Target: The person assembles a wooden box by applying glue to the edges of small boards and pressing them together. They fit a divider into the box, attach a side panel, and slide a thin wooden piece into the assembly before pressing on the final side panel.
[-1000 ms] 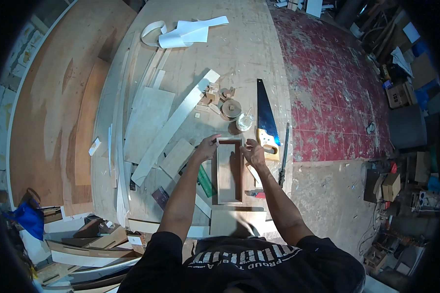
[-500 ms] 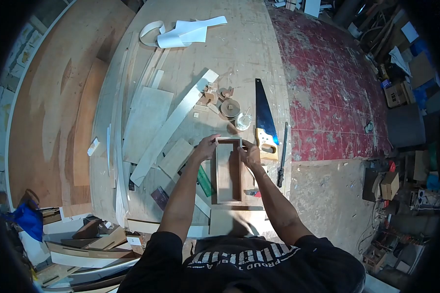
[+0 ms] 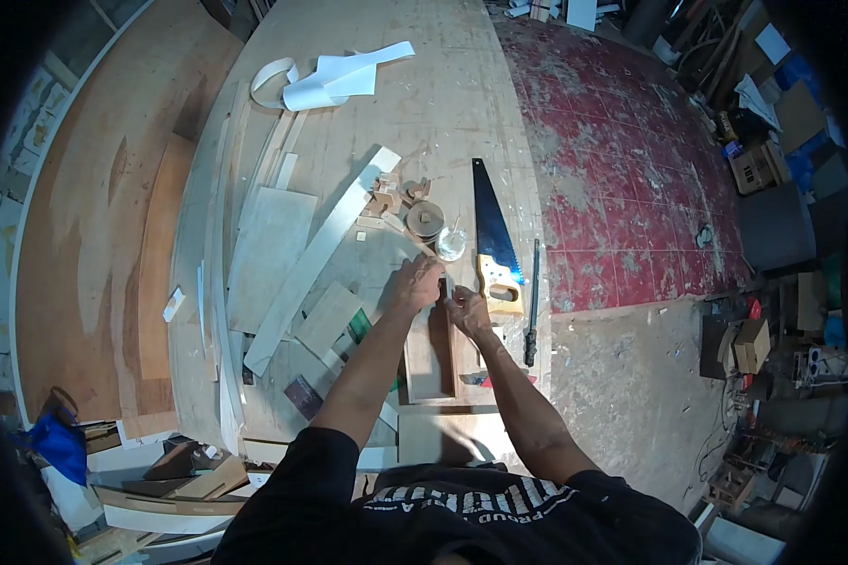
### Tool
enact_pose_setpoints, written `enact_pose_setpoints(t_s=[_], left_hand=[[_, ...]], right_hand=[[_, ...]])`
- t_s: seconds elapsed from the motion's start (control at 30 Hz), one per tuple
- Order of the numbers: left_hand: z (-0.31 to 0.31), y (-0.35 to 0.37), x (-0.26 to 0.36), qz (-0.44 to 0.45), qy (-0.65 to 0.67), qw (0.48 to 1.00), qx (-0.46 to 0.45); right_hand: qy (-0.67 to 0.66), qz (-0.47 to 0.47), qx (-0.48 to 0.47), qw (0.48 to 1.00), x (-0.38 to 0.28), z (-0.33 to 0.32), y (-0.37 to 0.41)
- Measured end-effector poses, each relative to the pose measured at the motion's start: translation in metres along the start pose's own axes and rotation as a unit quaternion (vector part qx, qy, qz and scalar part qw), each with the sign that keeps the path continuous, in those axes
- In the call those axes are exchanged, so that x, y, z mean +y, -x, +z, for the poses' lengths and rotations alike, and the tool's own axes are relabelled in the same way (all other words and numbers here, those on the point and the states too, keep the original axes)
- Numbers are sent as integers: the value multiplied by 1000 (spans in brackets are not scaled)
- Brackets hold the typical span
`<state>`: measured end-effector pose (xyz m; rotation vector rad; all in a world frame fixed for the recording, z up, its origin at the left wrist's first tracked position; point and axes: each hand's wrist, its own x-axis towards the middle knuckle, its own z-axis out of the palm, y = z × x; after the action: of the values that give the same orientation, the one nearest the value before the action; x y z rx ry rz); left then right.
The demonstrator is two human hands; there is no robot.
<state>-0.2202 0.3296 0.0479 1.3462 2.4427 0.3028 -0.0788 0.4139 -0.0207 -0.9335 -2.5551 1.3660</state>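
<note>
A narrow rectangular wooden box [image 3: 432, 353] lies lengthwise before me on the workbench. My left hand [image 3: 418, 284] is closed over its far left corner, hiding much of the far end. At the far right corner my right hand [image 3: 468, 309] has curled fingers on the side wall; the fingertips are partly hidden. Just beyond my hands sit a small clear container [image 3: 450, 244] with a thin stick in it and a round roll or disc [image 3: 425, 218]. A handsaw [image 3: 497, 235] with a wooden handle lies to the right.
Small wood offcuts [image 3: 383, 196] are piled beyond my hands. A long pale board [image 3: 320, 259] slants across the left side, near a green object [image 3: 359, 326]. White paper sheeting [image 3: 334, 82] lies at the back. A thin dark rod [image 3: 532, 301] lies along the right edge.
My left hand has moved from the box's left side over its far end. My right hand has shifted slightly nearer and its fingers have curled. The whole view has shifted a little.
</note>
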Motion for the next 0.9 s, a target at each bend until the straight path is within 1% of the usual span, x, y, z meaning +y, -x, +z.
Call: enact_pose_setpoints(t_s=[0.07, 0.1, 0.13, 0.2, 0.27, 0.37, 0.47, 0.57, 0.63, 0.8, 0.87, 0.9], left_hand=[[17, -14, -2, -2, 10, 999, -54], [26, -19, -5, 1, 9, 998, -55], [33, -22, -8, 12, 16, 999, -46], [46, -24, -14, 25, 22, 999, -42], [57, -25, -18, 30, 25, 999, 14], [68, -28, -22, 23, 11, 1000, 12], [59, -24, -14, 0, 12, 1000, 8], [62, -24, -15, -9, 24, 1000, 5], [59, -22, -13, -5, 14, 1000, 1], [51, -22, -9, -6, 3, 1000, -14], [57, -23, -10, 18, -39, 999, 30], [55, -23, -8, 18, -39, 999, 29]], right_hand=[[-45, -18, 20, 999, 1, 4, 3], [-36, -23, 24, 999, -3, 2, 5], [-37, -22, 27, 999, -4, 2, 5], [-100, -18, 9, 995, -6, 3, 6], [-103, -17, 19, 994, -7, 6, 7], [-82, 6, 14, 997, -16, 1, 10], [-87, 11, 13, 996, -15, 3, 11], [-114, -6, 32, 993, -10, 5, 11], [-132, -18, 30, 991, -8, 6, 10], [-124, -15, 18, 992, -1, 9, 7], [-125, -17, 12, 992, 0, 8, 7], [-129, -19, 9, 991, 1, 8, 7]])
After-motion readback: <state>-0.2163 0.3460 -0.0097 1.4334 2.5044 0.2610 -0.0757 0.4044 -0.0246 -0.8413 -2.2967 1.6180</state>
